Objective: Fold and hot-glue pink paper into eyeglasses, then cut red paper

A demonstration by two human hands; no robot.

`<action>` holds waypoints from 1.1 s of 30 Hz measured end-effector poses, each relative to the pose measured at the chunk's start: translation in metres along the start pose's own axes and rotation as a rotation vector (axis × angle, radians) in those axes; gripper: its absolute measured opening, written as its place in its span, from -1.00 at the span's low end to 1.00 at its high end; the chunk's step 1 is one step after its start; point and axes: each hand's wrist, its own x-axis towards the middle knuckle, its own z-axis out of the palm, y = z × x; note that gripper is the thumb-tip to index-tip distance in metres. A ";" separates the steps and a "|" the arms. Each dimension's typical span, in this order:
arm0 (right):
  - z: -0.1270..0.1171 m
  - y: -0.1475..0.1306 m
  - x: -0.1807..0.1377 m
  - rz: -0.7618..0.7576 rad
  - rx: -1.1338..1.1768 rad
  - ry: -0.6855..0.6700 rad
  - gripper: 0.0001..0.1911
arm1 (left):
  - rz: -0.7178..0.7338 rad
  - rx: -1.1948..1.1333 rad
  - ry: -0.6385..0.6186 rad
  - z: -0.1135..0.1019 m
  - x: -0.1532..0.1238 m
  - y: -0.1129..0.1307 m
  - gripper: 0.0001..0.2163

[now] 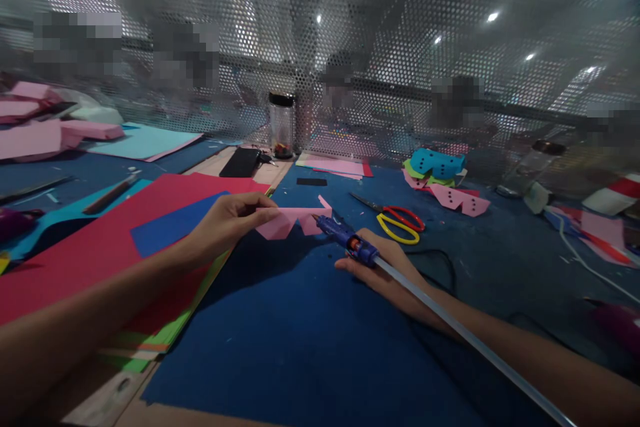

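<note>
My left hand point(227, 223) pinches a pink cut-paper piece point(293, 220) with zigzag edges and holds it above the blue mat point(300, 347). My right hand point(383, 263) grips a blue hot glue gun point(345, 237). A long clear glue stick point(475, 343) runs out of the gun's back along my forearm. The gun's nozzle touches the right end of the pink piece.
Red, blue and green paper sheets point(115, 247) are stacked at the left. Red-and-yellow scissors point(400, 220) lie right of the gun. Teal and pink dotted cut-outs point(443, 177), a jar point(281, 125), a black phone point(241, 163) and a perforated metal screen point(350, 47) stand behind.
</note>
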 end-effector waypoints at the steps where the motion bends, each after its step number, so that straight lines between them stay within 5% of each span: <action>1: 0.000 0.000 0.000 0.007 0.000 0.002 -0.63 | -0.001 0.003 -0.002 0.000 0.000 0.000 -0.77; 33: 0.000 0.000 0.002 0.030 -0.080 0.010 -0.59 | -0.014 -0.027 -0.016 -0.002 -0.001 -0.002 -0.79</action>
